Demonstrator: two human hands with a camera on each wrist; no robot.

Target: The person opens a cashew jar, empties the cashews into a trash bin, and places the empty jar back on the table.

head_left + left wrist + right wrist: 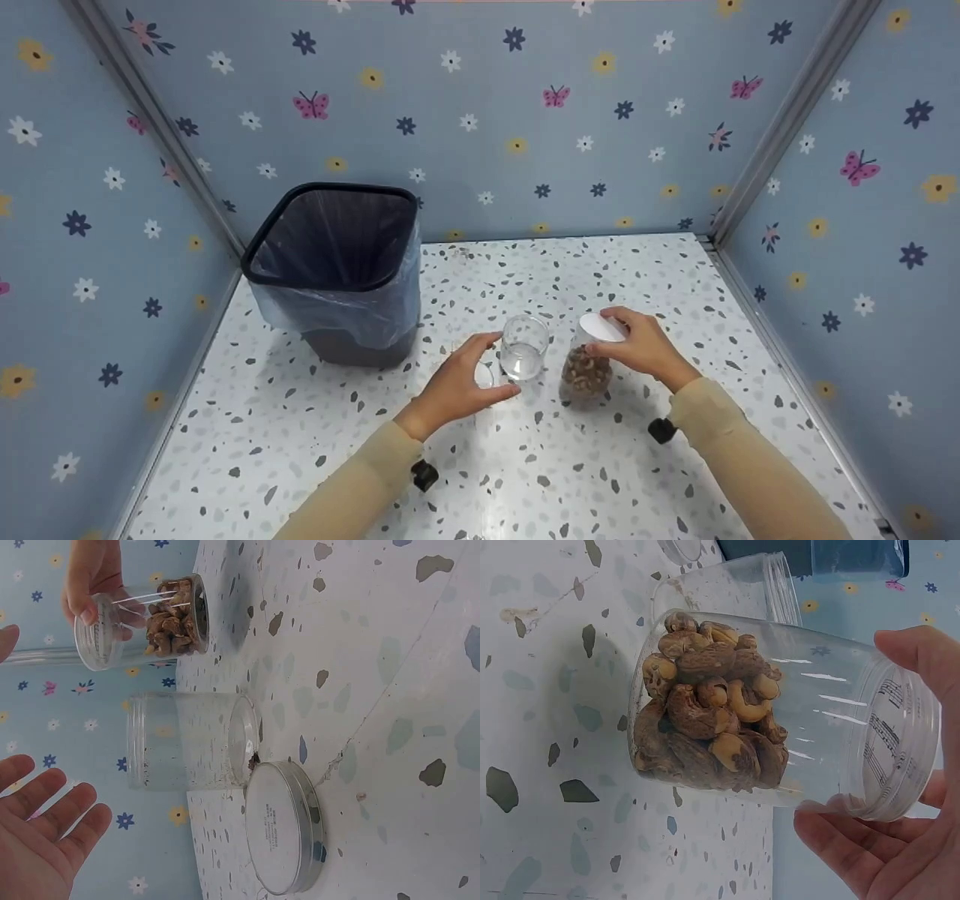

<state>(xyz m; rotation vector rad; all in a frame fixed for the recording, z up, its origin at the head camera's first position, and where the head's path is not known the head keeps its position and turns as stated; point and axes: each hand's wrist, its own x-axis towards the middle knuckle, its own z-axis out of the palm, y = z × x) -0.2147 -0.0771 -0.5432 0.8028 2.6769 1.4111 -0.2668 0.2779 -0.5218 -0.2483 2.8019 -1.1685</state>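
Note:
My right hand (646,348) grips a clear plastic jar (587,373) around its lidded top, thumb on one side and fingers on the other. Unpeeled cashews (712,701) fill its lower half, and printed music notes show on the lid (889,739). Whether its base touches the table cannot be told. Just left of it stands an uncovered, empty clear jar (523,351). My left hand (454,384) is beside that empty jar, fingers spread and holding nothing. A round clear lid (279,829) lies on the table by the empty jar, partly behind the left hand in the head view.
A dark bin (360,345) with a plastic liner stands at the back left of the speckled white table (600,480). Flowered blue panels (480,112) enclose the back and both sides. Small brown crumbs (253,760) lie near the empty jar's base.

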